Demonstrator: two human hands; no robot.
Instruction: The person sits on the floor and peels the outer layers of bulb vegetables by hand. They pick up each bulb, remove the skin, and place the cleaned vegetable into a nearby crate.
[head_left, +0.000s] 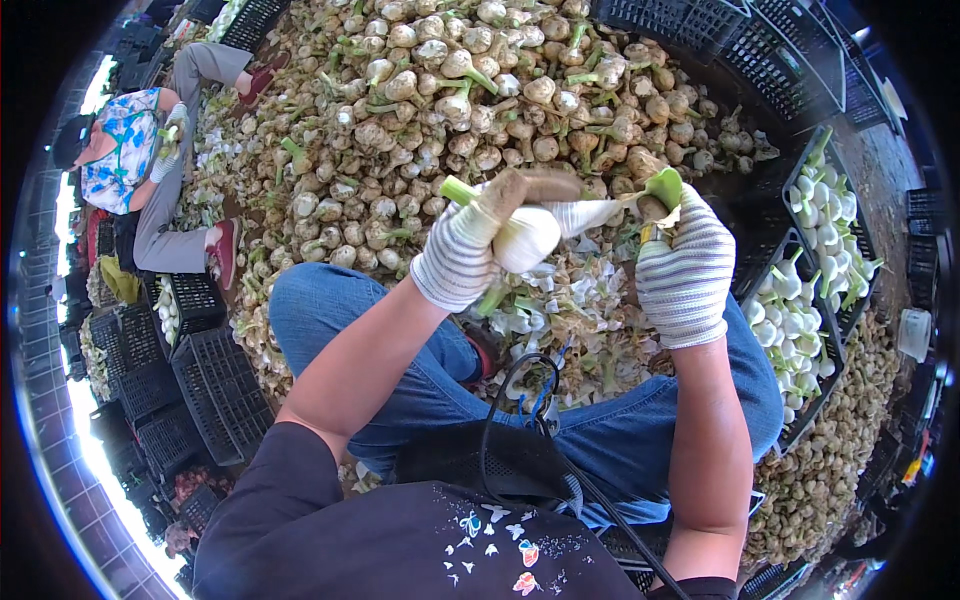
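My left hand (463, 251), in a striped knit glove with bare fingertips, grips a fresh garlic bulb (527, 240). The bulb's green stem (458, 190) sticks out past the thumb. A pale strip of skin (589, 215) stretches from the bulb across to my right hand (686, 262), gloved the same way. A green leaf piece (664, 187) is pinched in those right fingers, and something yellow (647, 232) shows at one finger. The left fingers are partly blurred. Beneath both hands lies a heap of peeled garlic skins (577, 315) between my knees.
A large pile of unpeeled garlic (420, 112) spreads ahead. At right stand crates of cleaned white garlic (795, 322) (825, 217). Black plastic crates (780, 67) line the upper right; others (221, 390) sit at left. Another person (124, 150) sits at upper left holding garlic. A cable (592, 487) crosses my lap.
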